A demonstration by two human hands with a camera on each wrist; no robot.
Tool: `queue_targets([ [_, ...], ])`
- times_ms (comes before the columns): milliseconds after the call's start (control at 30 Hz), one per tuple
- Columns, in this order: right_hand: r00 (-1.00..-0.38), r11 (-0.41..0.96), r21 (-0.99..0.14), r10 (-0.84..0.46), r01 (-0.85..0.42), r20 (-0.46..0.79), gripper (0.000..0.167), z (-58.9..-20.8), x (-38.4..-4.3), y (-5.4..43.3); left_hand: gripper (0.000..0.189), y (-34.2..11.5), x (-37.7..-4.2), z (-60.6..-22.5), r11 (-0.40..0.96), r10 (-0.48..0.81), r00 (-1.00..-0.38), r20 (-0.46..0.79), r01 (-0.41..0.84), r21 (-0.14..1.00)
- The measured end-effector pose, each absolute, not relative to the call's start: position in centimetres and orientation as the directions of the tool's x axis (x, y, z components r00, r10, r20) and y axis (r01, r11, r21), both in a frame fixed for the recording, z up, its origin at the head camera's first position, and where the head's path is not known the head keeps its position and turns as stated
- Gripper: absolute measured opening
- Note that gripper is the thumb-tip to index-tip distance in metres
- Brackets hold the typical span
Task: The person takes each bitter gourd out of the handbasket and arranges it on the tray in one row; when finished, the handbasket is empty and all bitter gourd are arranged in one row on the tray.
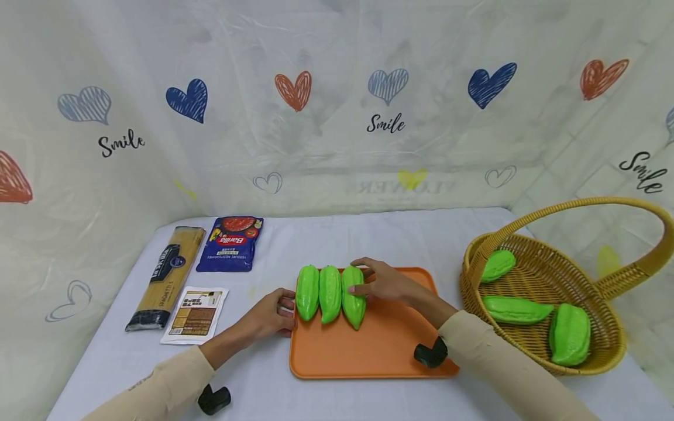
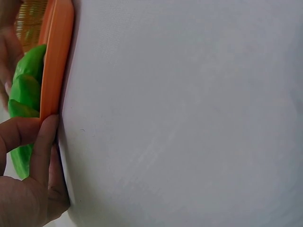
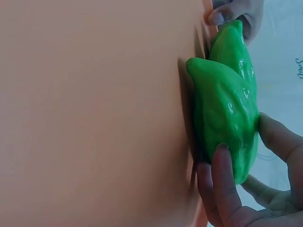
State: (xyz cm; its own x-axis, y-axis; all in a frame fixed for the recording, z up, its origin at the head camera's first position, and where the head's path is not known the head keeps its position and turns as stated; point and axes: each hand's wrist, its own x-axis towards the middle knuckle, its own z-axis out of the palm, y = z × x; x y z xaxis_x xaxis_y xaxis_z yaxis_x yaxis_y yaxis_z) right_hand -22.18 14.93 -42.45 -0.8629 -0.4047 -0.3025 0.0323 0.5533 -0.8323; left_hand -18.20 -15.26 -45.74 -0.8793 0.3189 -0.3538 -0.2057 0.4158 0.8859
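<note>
Three glossy green bitter melons lie side by side, pointed ends toward me, along the left part of an orange tray [image 1: 368, 351]. They are the left melon [image 1: 308, 292], the middle melon [image 1: 330, 294] and the right melon [image 1: 353, 310]. My right hand [image 1: 388, 284] holds the right melon near its far end, fingers and thumb on opposite sides, clear in the right wrist view. At the tray's left rim, my left hand [image 1: 272, 313] grips the edge beside the left melon. The left wrist view shows its fingertips [image 2: 49, 124] against the orange wall.
A wicker basket [image 1: 613, 345] with a tall handle stands at the right, holding three more green bitter melons. On the left lie a spaghetti pack [image 1: 171, 272], a blue Barilla pouch [image 1: 230, 245] and a white-brown packet [image 1: 195, 316]. A heart-printed curtain [image 1: 337, 146] hangs behind the table.
</note>
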Motion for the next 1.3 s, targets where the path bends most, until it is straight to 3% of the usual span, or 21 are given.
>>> queue_targets([
  [300,-0.858,0.564,-0.825,-0.406,0.036,-0.315,0.082,-42.1,-21.9,15.3,0.067,-15.2,-18.2,-46.0,0.408,0.32,-0.883,-0.343,-0.198,0.891],
  [600,-0.886,0.515,-0.857,-0.385,0.026,-0.259,0.077,-41.7,-21.2,16.1,0.067,-15.4,-17.9,-46.1,0.413,0.297,-0.887,-0.353,-0.214,0.885],
  [933,-0.903,0.526,-0.846,-0.402,-0.09,-0.154,0.067,-38.9,-19.9,17.9,0.068,-15.4,-18.0,-46.0,0.413,0.31,-0.889,-0.337,-0.193,0.89],
  [1300,-0.882,0.516,-0.823,-0.47,-0.238,-0.04,0.058,-37.1,-16.9,20.7,0.068,-15.2,-18.0,-45.9,0.408,0.31,-0.886,-0.344,-0.203,0.89],
])
